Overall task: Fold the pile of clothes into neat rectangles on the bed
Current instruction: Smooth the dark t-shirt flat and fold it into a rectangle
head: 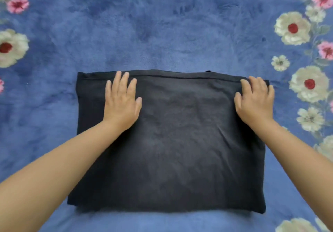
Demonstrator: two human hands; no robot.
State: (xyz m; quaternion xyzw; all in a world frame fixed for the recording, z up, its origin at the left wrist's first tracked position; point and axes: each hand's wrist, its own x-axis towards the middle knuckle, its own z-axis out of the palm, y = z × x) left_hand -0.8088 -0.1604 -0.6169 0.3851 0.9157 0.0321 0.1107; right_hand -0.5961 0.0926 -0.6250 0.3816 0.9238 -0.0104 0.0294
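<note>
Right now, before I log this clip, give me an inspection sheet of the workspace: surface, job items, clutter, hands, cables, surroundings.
Surface: blue plush bedspread with white and pink flowers along both sides.
Job's things: one dark garment lying flat, folded to a rough rectangle, hem seam along the far edge. No pile of clothes in view.
Clutter: nothing seen.
Hands: left hand flat on the garment near its far edge, fingers straight; right hand flat at the far right corner, fingertips at the edge. Neither grips the cloth.
Cables: nothing seen.
Surroundings: only the bedspread fills the view.
</note>
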